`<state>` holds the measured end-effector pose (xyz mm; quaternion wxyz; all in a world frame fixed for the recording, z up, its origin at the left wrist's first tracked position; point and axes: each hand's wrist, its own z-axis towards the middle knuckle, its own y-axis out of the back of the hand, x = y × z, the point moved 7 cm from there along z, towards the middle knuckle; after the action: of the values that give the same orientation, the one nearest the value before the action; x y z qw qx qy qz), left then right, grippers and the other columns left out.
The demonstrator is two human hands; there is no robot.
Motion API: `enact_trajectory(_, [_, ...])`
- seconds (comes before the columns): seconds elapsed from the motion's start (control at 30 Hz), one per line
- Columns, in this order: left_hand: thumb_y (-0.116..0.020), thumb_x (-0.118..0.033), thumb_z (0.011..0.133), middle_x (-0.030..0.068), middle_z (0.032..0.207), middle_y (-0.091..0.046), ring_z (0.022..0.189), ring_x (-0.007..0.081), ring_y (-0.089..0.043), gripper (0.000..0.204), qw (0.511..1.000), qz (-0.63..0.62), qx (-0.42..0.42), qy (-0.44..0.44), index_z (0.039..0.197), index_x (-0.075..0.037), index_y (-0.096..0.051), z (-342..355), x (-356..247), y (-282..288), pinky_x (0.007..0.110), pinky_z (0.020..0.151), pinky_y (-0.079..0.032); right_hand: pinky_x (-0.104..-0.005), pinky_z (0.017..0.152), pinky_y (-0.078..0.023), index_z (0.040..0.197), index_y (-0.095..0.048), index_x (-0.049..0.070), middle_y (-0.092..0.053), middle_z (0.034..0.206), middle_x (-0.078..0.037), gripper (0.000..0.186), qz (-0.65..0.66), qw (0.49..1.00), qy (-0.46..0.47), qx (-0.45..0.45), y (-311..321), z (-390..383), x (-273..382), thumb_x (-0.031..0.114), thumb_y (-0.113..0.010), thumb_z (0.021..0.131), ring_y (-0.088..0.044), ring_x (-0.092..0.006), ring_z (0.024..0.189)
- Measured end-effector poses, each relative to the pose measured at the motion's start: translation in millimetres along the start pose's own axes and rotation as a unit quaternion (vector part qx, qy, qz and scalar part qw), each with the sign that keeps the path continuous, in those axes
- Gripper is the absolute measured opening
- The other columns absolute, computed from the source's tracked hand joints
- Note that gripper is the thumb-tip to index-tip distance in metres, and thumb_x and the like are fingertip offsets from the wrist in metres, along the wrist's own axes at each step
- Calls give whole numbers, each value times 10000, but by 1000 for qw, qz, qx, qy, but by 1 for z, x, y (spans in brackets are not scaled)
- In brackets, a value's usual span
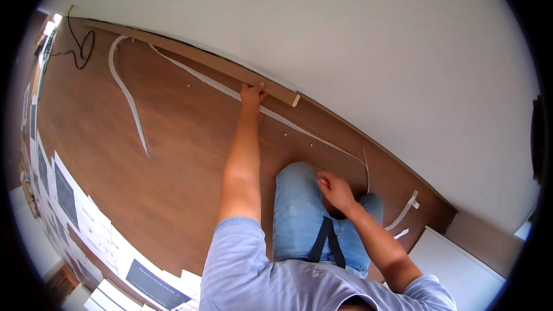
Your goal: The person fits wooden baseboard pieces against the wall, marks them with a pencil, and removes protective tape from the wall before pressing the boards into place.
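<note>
A long brown skirting board (pixel 219 64) runs along the foot of the white wall, its pale cut end facing right. My left arm reaches forward, and my left hand (pixel 252 93) grips the board's near side a little left of that end. My right hand (pixel 337 190) is closed above my knees around a small red object (pixel 325 184); most of it is hidden by the fingers. A long white strip (pixel 282 118) lies on the brown floor (pixel 190 190), passing close to my left hand. Another curved white strip (pixel 124 87) lies farther left.
A black cable (pixel 80 55) loops in the far left corner. Printed sheets (pixel 95 227) cover the left edge of the floor. A short pale strip (pixel 403 212) and a white panel (pixel 458 259) are at the right. Small white bits dot the floor.
</note>
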<state>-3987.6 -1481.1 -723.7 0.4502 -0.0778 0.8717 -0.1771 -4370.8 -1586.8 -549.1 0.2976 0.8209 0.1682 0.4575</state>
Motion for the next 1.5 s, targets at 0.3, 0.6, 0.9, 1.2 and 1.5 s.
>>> enact_trajectory(0.3, [-598, -52, 945, 171, 1231, -602, 1059, 302, -632, 449, 991, 108, -60, 52, 1360, -1, -433, 16, 34, -26, 412, 858, -580, -510, 746, -528, 1091, -632, 19, -657, 933, -267, 381, -170, 974, -132, -72, 46, -229, -186, 376, -579, 971, -645, -422, 848])
enact_trajectory(0.6, [-580, -33, 948, 134, 1180, -611, 1013, 268, -634, 376, 992, 44, -108, 52, 1298, -58, -446, 23, 42, 6, 429, 784, -575, -533, 928, -500, 1307, -573, -4, -662, 1130, -320, 615, -172, 961, -206, 61, 48, -225, -243, 510, -439, 997, -641, -479, 1058])
enact_trajectory(0.9, [-626, -62, 878, 173, 1168, -702, 1056, 311, -679, 382, 958, 75, -274, 38, 1258, -36, -639, 9, 106, 107, 439, 842, -540, -488, 968, -486, 1298, -579, -18, -648, 1180, -308, 599, -135, 962, -229, 67, 37, -223, -240, 479, -482, 978, -620, -451, 1126])
enact_trajectory(1.2, [-598, -91, 929, 223, 1174, -692, 1039, 381, -685, 345, 918, 235, -315, 46, 1256, 15, -617, -78, 87, 156, 464, 827, -561, -460, 921, -499, 1207, -628, -19, -672, 1116, -269, 485, -130, 966, -222, 29, 40, -247, -246, 387, -541, 956, -642, -414, 1055])
enact_trajectory(1.5, [-482, -173, 958, 228, 1221, -671, 1186, 359, -634, 340, 695, 715, 48, 57, 1178, -12, -685, -200, 84, 135, 489, 955, -529, -431, 874, -512, 1117, -678, -20, -695, 1052, -231, 372, -55, 980, -160, -105, 47, -273, -245, 295, -600, 935, -664, -378, 985])
